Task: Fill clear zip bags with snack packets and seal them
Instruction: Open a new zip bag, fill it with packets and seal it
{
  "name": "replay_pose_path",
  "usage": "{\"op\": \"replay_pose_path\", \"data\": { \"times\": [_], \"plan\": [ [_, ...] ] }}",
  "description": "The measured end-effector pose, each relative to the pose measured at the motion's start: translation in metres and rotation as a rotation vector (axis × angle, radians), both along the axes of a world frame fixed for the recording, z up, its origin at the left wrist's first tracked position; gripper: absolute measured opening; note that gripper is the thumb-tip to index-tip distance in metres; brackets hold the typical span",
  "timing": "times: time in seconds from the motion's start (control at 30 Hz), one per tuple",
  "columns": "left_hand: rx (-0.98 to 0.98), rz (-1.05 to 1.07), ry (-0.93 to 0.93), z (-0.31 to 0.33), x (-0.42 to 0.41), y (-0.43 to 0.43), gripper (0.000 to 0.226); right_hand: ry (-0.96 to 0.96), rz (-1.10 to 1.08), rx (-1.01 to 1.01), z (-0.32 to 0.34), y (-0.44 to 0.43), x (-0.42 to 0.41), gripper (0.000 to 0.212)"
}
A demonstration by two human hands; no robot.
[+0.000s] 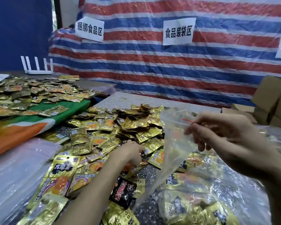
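Right hand (221, 132): pinches bag (173, 148) rim, bag mouth blurred
Left hand (131, 154): down in packets (120, 127), fingertips buried, grip unclear

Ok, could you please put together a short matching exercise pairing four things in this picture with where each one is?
Things:
1. clear zip bag
2. white router
3. black packet
4. cardboard boxes

Places:
A. far left, at the back
B. right edge of the view
C. pinched at its red-lined top by the right hand
D. flat on the table, nearest the camera

Pairs: 1-C, 2-A, 3-D, 4-B
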State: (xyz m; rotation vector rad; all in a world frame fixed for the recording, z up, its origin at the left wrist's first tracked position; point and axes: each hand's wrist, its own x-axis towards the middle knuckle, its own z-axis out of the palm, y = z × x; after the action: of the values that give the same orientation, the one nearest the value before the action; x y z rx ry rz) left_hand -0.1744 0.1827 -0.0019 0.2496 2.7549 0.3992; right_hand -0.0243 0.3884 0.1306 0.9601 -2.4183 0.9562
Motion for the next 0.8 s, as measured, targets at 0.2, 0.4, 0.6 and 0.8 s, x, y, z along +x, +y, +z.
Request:
{"op": "replay_pose_path", "data": {
  "times": [0.2,0.4,0.6,0.8],
  "plan": [
    [0.040,-0.008,0.162,-0.009,-0.003,0.009,0.050,-0.025,-0.010,0.022,0.002,-0.002,0.006,0.016],
    [0.339,0.103,0.190,0.007,-0.012,-0.015,0.054,-0.094,-0.025,0.124,0.006,-0.004,0.010,0.017],
    [0.726,0.319,0.223,0.040,-0.015,-0.049,0.034,-0.179,-0.020,0.133,0.008,-0.006,0.011,0.020],
    [0.832,0.293,0.339,0.065,0.007,-0.070,0.025,-0.168,-0.059,0.122,0.004,-0.005,0.009,0.026]
  ]
}}
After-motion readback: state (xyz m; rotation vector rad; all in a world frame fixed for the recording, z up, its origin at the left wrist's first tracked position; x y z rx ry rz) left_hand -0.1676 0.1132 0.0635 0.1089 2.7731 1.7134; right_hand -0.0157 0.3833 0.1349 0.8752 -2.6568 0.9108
